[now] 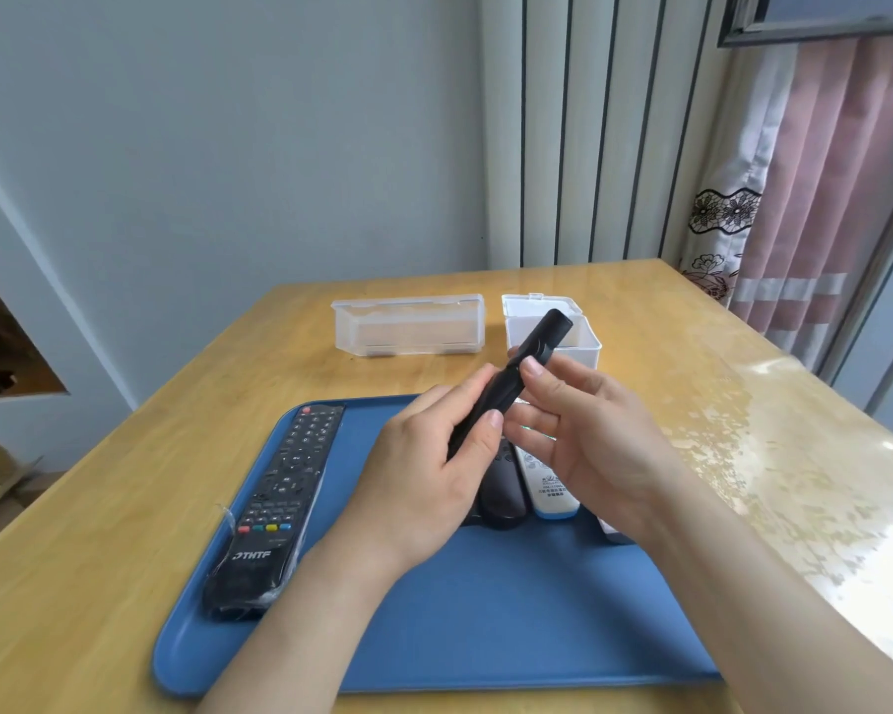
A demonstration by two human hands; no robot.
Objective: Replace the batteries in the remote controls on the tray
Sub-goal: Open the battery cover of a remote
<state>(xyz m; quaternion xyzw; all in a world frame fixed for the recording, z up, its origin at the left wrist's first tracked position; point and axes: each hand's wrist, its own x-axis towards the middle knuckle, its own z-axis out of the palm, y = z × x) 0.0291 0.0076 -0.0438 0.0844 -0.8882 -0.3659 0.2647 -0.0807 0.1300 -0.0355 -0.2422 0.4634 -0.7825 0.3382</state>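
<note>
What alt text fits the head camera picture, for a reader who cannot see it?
The left hand and right hand hold a slim black remote above a blue tray. A long black remote, a dark remote and a white remote lie on the tray.

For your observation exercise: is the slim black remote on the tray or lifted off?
Lifted off: left hand and right hand hold the remote tilted above the tray.
</note>
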